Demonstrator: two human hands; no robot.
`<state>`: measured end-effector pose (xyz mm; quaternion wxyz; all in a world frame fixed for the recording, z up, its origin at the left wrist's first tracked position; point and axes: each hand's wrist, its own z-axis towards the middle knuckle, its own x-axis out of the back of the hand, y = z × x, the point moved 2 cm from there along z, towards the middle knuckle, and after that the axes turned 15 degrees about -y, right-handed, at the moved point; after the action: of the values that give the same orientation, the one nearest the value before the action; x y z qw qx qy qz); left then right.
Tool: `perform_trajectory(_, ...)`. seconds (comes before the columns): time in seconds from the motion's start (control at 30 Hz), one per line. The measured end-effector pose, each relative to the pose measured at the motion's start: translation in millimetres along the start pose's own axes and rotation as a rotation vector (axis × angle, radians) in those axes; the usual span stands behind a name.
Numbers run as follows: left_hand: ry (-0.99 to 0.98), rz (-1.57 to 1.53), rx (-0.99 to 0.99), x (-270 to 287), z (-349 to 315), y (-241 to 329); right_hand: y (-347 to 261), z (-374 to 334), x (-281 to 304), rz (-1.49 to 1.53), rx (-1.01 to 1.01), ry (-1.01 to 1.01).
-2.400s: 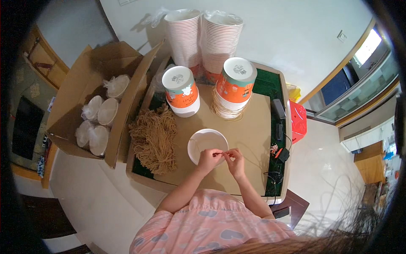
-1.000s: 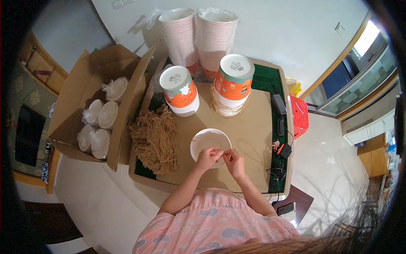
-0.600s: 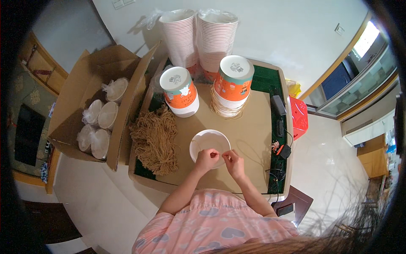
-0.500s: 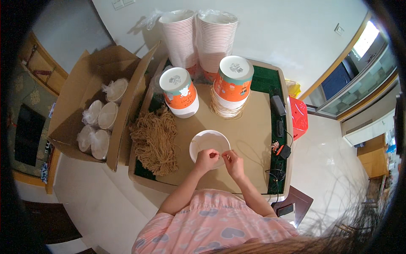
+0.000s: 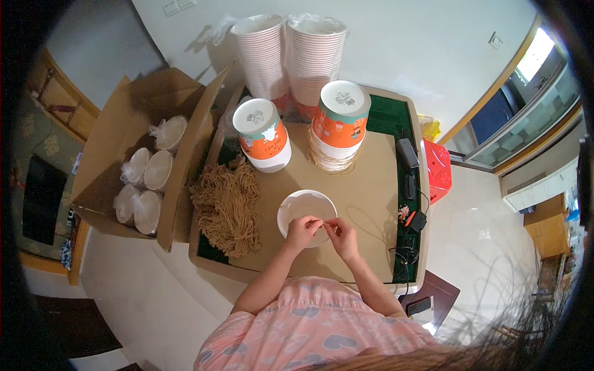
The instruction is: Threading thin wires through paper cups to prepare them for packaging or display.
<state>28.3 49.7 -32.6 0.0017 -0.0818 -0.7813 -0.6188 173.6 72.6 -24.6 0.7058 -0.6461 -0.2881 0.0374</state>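
A white paper bowl (image 5: pixel 303 207) lies on a brown cardboard sheet (image 5: pixel 365 191) covering the table. My left hand (image 5: pixel 302 232) and my right hand (image 5: pixel 341 237) meet over the bowl's near rim. Both pinch a thin strand (image 5: pixel 323 224) stretched between the fingertips; it is too small to tell its kind. A heap of brown stringy fibres (image 5: pixel 228 207) lies just left of the bowl.
Two stacks of orange printed bowls with white lids (image 5: pixel 263 134) (image 5: pixel 338 123) stand behind, and two tall wrapped stacks of cups (image 5: pixel 291 52) against the wall. An open cardboard box (image 5: pixel 145 154) holding bagged lids stands left. A black adapter and cables (image 5: pixel 411 198) run along the right edge, beside a red stool (image 5: pixel 439 170).
My hands have stayed over the bowl's near rim, with only small finger movements on the strand. Nothing else has moved.
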Motion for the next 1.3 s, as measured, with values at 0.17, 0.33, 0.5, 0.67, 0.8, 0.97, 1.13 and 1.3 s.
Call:
perform_trajectory(0.17, 0.225, 0.442, -0.224, -6, -1, 5, -4, -1, 2, -0.074, 0.037, -0.029)
perform_trajectory(0.33, 0.311, 0.671, -0.309, -15, -4, 6, -7, -3, 3, -0.085, 0.04, -0.025)
perform_trajectory(0.5, 0.304, 0.561, -0.315, -15, -6, 9, -9, -3, 4, -0.109, 0.034, -0.03)
perform_trajectory(0.67, 0.242, 0.35, -0.315, -13, -11, 39, -22, 1, 18, -0.076, 0.037, -0.031)
perform_trajectory(0.8, 0.026, 0.505, -0.187, -3, -22, 63, -27, 1, 33, -0.093, 0.16, -0.024)
perform_trajectory(0.97, 0.042, 0.427, -0.333, -4, -26, 82, -20, -4, 33, -0.139, 0.249, -0.039)
perform_trajectory(1.13, 0.002, 0.276, -0.306, -3, -33, 100, 11, -5, 40, -0.19, 0.183, -0.016)
perform_trajectory(1.3, -0.011, 0.242, -0.295, -10, -28, 90, 11, -4, 49, -0.227, 0.103, -0.085)
